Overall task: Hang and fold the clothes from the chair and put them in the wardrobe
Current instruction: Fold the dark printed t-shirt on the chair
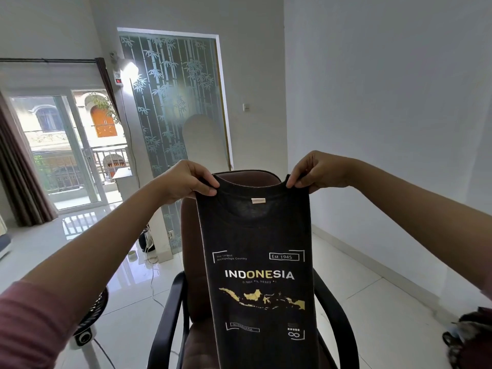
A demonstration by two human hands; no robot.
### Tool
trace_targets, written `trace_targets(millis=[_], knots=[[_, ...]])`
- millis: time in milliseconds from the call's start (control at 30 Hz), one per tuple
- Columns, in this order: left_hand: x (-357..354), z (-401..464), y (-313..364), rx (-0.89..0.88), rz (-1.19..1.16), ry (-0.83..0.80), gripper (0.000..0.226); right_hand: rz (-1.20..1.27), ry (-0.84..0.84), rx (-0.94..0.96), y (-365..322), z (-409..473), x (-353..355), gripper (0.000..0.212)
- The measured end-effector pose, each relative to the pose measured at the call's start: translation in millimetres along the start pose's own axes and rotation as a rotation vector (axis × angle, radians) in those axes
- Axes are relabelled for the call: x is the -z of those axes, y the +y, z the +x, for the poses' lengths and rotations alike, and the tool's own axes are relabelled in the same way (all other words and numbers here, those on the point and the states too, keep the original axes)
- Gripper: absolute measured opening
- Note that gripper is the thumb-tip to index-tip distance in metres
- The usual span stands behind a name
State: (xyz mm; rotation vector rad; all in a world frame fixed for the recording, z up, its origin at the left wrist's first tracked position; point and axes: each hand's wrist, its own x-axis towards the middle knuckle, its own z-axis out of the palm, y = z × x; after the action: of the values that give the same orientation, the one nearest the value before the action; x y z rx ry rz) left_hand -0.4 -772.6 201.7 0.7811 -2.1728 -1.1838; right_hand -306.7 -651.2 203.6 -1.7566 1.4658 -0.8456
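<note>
Shirt hangs straight down from both hands, long axis vertical, print facing the camera; left hand pinches one shoulder, right hand the other, level, equally near; chair just behind the shirt, below the hands.

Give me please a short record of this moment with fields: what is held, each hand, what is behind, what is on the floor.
held item: black T-shirt, front print reads INDONESIA with a gold map, hanging in front of the chair
left hand: pinches the shirt's top edge on the left side of the neck
right hand: pinches the top edge on the right side of the neck
behind: brown office chair with black armrests
floor: small fan at lower left on white tiles
wardrobe: not in view
</note>
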Motion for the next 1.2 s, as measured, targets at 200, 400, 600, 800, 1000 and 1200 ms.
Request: trace_targets(millis=[200,400,600,800,1000,1200], knots=[[-2,1,7,0.085,0.114,-0.202,0.04,0.037,-0.023,-0.004,2,1,-5,0.039],[-9,0,7,0.112,0.151,-0.195,0.017,0.002,-0.034,-0.038,6,1,-4,0.024],[-14,5,2,0.11,0.171,-0.196,0.022,-0.152,-0.152,-0.166,1,0,0,0.015],[-19,10,3,0.108,0.186,-0.172,0.02,-0.249,-0.206,-0.244,1,4,-1,0.014],[-19,13,3,0.111,0.191,-0.154,0.021,-0.233,-0.227,-0.229,6,10,-1,0.019],[-14,15,2,0.103,0.15,-0.114,0.029,0.051,-0.151,-0.157,12,14,4,0.027]])
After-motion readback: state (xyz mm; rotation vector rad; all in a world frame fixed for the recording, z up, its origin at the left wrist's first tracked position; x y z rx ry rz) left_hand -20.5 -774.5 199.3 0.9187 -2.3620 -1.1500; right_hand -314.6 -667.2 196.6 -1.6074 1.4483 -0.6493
